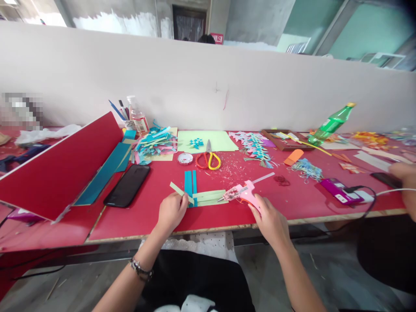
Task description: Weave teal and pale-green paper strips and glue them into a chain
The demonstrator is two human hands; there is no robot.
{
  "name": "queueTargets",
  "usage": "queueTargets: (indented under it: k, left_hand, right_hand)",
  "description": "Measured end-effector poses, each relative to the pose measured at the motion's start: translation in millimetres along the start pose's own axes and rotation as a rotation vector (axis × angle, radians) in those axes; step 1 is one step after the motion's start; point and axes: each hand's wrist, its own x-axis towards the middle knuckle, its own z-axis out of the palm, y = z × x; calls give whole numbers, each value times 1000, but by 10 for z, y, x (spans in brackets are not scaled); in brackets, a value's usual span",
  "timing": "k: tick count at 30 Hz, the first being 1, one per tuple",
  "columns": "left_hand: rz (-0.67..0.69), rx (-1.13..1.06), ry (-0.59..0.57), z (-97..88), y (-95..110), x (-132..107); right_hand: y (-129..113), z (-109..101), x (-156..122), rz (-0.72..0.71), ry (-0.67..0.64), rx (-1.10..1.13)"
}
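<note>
My right hand (pixel 271 219) is wrapped round the handle of a pink hot glue gun (pixel 245 193), a clear glue stick (pixel 264 177) jutting from its rear. The nozzle points left, at the right end of some pale green paper strips (pixel 211 197) lying flat. These meet upright blue paper strips (pixel 188 184) at their left end. With its fingers closed, my left hand (pixel 172 212) pinches a short pale green paper strip (pixel 177 189) slanting over the foot of the blue strips. The fingertips hide part of that crossing.
Behind the strips lie scissors (pixel 208 159) with red and yellow handles and a small round dish (pixel 185 158). A black phone (pixel 128 185) and a raised red panel (pixel 65 167) stand left. Rightward are a purple power strip (pixel 339 190), a green bottle (pixel 332 125) and another person's hand (pixel 406 175).
</note>
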Motion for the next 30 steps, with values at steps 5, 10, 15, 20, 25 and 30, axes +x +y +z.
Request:
queueTargets:
  k: [5,10,15,20,25,30]
  left_hand:
    - [-7,6,-4,-7,-4,0]
    - [3,-6,8,5,-20,2]
    - [8,5,1,2,-12,1]
    - [6,-8,-10,-5,-15,-3]
    - [1,-1,-13,-11,-14,-4]
    - [-6,54,-5,-3,-5,-10]
  right_hand:
    - [41,-40,-7,8,-3,-3]
    - [124,-33,-29,11,11,-9]
    - [191,-45,-41,23,8,-24]
    - [247,-64,-54,34,11,-46]
    - [378,-10,-10,114,33,-64]
    - [461,54,165,287,32,-42]
